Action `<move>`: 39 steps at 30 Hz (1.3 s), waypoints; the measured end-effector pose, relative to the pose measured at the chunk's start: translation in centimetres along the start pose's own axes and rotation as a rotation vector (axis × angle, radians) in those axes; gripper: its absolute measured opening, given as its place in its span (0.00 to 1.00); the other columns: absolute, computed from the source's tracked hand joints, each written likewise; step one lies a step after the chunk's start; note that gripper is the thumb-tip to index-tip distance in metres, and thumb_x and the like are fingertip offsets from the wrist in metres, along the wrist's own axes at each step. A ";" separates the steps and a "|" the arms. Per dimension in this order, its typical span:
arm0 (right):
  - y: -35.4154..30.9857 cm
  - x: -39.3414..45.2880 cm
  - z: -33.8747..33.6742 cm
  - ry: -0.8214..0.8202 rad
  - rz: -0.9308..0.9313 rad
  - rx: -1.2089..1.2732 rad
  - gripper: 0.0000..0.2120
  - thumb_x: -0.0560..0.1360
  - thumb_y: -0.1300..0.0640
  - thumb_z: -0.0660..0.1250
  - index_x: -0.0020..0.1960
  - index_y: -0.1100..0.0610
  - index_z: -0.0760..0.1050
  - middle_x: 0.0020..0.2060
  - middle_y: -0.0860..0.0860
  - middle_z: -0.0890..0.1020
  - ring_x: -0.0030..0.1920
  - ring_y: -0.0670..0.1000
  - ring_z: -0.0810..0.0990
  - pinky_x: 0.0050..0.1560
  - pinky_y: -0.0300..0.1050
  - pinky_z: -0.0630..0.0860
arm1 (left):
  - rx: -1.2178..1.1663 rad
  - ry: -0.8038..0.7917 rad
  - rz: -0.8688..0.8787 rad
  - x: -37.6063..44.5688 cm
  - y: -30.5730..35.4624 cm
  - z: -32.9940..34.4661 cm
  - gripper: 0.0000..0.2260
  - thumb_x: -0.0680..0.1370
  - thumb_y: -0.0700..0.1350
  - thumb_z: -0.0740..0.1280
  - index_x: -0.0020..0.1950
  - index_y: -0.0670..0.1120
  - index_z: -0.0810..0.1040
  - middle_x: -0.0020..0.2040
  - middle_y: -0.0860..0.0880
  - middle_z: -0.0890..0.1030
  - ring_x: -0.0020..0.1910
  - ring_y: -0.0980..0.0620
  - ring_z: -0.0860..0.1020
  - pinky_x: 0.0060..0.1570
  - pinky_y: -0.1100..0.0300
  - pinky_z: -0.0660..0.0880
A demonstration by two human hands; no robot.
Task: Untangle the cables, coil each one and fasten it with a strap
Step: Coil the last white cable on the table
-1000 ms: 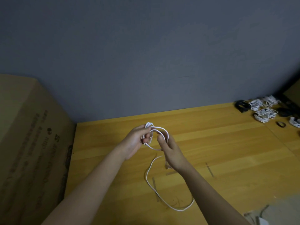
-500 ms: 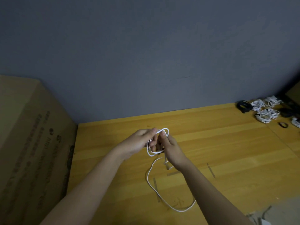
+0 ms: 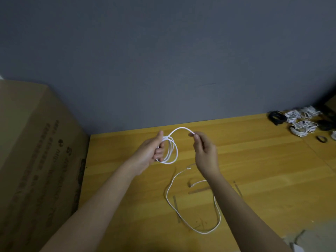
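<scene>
Right fingers: a strand of the white cable (image 3: 171, 151) is pinched between thumb and fingertip of the right hand (image 3: 205, 151), raised above the table.
Left fingers: several finished loops are gripped by the curled fingers of the left hand (image 3: 149, 151); the loops hang just beside the palm.
Between the hands: one arch of cable is stretched from the coil to the right pinch.
Step in hand: coiling is judged to be under way, with another turn being drawn out.
Next move: the pinched strand would need to be carried to the left hand and laid onto the loops at matching size.
Cable look: thin, white, limp; the loose tail is spread in a wide curve on the wooden table (image 3: 254, 160), near the front edge.
Farther out: bundled white cables (image 3: 303, 127) lie at the far right; a cardboard box (image 3: 36, 160) stands at the left.
</scene>
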State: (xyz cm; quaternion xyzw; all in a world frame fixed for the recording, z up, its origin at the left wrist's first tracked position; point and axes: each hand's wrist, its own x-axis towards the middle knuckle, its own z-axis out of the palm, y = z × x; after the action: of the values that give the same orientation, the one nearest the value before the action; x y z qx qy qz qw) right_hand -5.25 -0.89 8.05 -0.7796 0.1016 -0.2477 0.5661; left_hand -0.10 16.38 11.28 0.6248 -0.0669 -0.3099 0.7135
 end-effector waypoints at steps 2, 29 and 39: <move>0.3 1.2 0.5 -0.009 -0.028 -0.095 0.09 0.81 0.58 0.59 0.49 0.52 0.78 0.24 0.43 0.70 0.26 0.43 0.64 0.30 0.42 0.63 | -0.059 -0.110 0.009 -0.4 -0.2 0.4 0.15 0.77 0.56 0.58 0.37 0.47 0.64 0.25 0.56 0.62 0.22 0.59 0.60 0.30 0.66 0.68; 0.0 -1.3 -2.6 -0.305 -0.574 -0.638 0.08 0.72 0.53 0.71 0.41 0.58 0.80 0.34 0.50 0.80 0.38 0.53 0.79 0.37 0.42 0.69 | 1.026 -0.134 0.174 0.4 -4.8 -2.7 0.12 0.82 0.58 0.52 0.46 0.54 0.69 0.42 0.55 0.76 0.42 0.54 0.75 0.48 0.53 0.72; 2.3 1.3 -1.9 -0.314 0.066 -0.216 0.08 0.77 0.55 0.67 0.40 0.50 0.80 0.35 0.45 0.80 0.37 0.37 0.76 0.42 0.36 0.70 | 0.126 -0.291 0.150 -2.6 -1.4 0.4 0.15 0.80 0.50 0.56 0.37 0.44 0.66 0.24 0.56 0.63 0.23 0.59 0.59 0.27 0.66 0.61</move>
State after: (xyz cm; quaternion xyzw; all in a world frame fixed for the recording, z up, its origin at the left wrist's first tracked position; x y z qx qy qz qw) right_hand -4.84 -3.84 6.74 -0.8611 0.0637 -0.0922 0.4959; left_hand -2.86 17.31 10.78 0.6102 -0.2353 -0.3381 0.6767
